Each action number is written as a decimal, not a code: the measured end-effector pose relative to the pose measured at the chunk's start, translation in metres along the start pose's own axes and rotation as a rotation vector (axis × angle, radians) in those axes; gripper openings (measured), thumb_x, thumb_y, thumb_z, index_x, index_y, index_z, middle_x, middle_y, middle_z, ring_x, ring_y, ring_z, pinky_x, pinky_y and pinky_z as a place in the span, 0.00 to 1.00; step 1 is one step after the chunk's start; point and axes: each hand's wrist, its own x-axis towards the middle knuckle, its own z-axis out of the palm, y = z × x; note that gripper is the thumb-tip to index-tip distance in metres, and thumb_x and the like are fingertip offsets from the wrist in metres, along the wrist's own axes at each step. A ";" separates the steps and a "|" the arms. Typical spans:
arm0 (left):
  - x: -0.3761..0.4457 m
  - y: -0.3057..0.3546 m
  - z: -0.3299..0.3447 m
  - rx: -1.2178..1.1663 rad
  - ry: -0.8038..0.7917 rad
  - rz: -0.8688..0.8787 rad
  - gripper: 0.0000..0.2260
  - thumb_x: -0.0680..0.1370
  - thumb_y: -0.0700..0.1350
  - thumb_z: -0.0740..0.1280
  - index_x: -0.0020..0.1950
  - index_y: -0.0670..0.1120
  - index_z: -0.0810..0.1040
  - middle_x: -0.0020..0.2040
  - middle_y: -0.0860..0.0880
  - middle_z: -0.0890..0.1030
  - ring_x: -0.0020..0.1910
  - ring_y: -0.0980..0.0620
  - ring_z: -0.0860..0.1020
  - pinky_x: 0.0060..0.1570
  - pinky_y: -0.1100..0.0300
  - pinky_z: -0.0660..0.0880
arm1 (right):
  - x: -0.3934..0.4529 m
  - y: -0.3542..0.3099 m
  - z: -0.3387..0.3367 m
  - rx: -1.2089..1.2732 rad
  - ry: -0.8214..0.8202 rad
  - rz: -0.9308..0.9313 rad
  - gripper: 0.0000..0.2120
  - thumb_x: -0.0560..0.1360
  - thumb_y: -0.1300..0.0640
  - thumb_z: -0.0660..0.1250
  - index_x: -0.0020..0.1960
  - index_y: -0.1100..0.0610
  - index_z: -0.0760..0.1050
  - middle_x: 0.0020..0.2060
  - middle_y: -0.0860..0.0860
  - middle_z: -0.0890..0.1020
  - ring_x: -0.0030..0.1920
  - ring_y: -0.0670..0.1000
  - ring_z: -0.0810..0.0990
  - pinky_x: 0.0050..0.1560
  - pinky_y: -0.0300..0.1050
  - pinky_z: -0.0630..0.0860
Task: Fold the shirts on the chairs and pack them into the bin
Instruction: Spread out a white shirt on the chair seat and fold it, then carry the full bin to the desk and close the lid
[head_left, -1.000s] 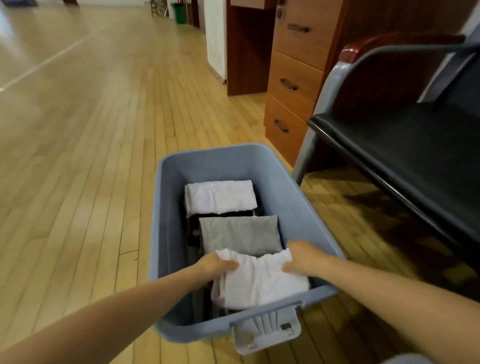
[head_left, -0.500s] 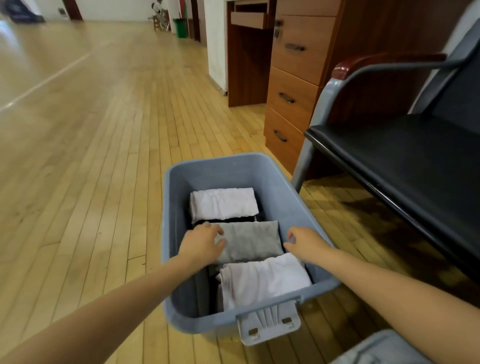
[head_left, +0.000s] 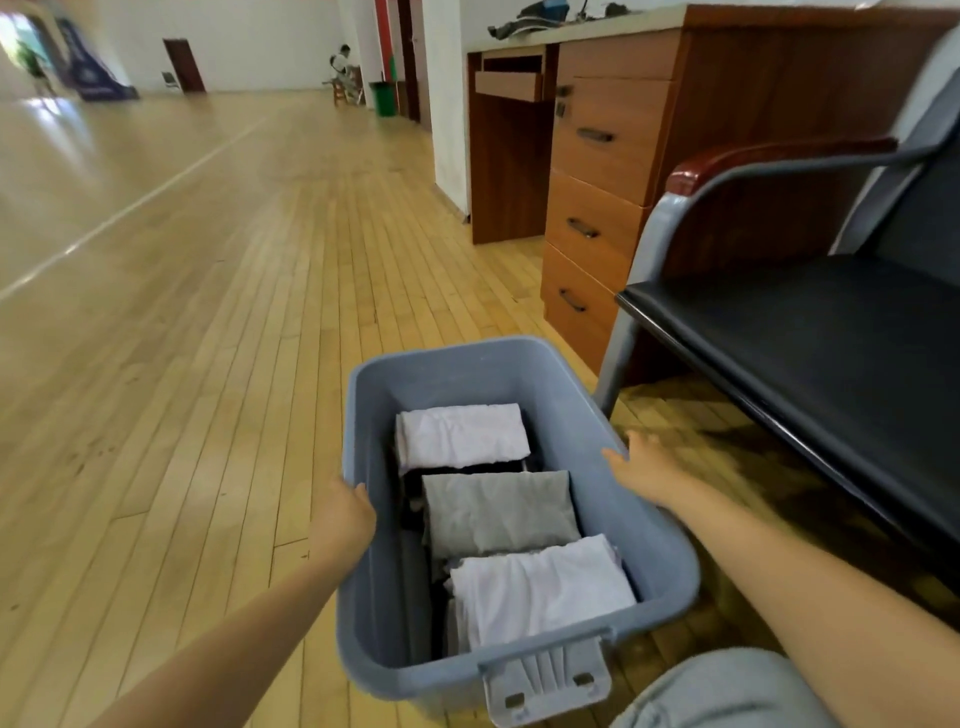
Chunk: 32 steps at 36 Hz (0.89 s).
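Note:
The grey-blue plastic bin (head_left: 452, 349) stands on the wooden floor in front of me. Three folded shirts lie in a row inside it: a white shirt (head_left: 462, 435) at the far end, a grey shirt (head_left: 498, 512) in the middle and another white shirt (head_left: 540, 590) nearest me. My left hand (head_left: 345, 512) is at the bin's left rim, thumb hooked over the edge. Over the right rim lies my right hand (head_left: 641, 465), fingers spread and holding nothing. To the right, the black seat of the chair (head_left: 831, 338) carries no shirt in the part I see.
A brown desk with drawers (head_left: 597, 182) stands behind the chair's grey frame and red-brown armrest (head_left: 753, 156). My knee in pale fabric (head_left: 727, 691) is at the bottom right. Open wooden floor stretches left. Far off are a green bin (head_left: 384, 98) and a seated person (head_left: 343, 62).
Both hands let go of the near white shirt, left it lying in the bin and moved outward to the bin's left and right rims. The view tilted up.

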 end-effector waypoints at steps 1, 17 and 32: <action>0.003 0.001 -0.001 -0.006 -0.001 -0.001 0.11 0.84 0.46 0.55 0.59 0.39 0.67 0.46 0.40 0.77 0.37 0.46 0.75 0.33 0.56 0.68 | 0.006 0.000 0.001 0.107 -0.082 0.035 0.31 0.82 0.44 0.55 0.76 0.64 0.57 0.75 0.60 0.62 0.73 0.60 0.64 0.69 0.48 0.63; 0.115 0.057 0.021 -0.219 -0.182 -0.212 0.19 0.80 0.51 0.63 0.64 0.37 0.72 0.51 0.41 0.77 0.45 0.42 0.77 0.45 0.52 0.73 | 0.141 -0.016 0.008 0.604 0.012 0.157 0.23 0.81 0.51 0.62 0.68 0.68 0.70 0.63 0.61 0.76 0.61 0.61 0.76 0.57 0.46 0.71; 0.132 0.215 -0.162 -0.320 -0.128 -0.317 0.23 0.79 0.56 0.64 0.55 0.35 0.78 0.51 0.38 0.81 0.50 0.39 0.80 0.54 0.45 0.78 | 0.138 -0.149 -0.210 0.692 -0.033 0.135 0.23 0.80 0.49 0.64 0.58 0.70 0.77 0.53 0.64 0.82 0.53 0.61 0.81 0.55 0.53 0.76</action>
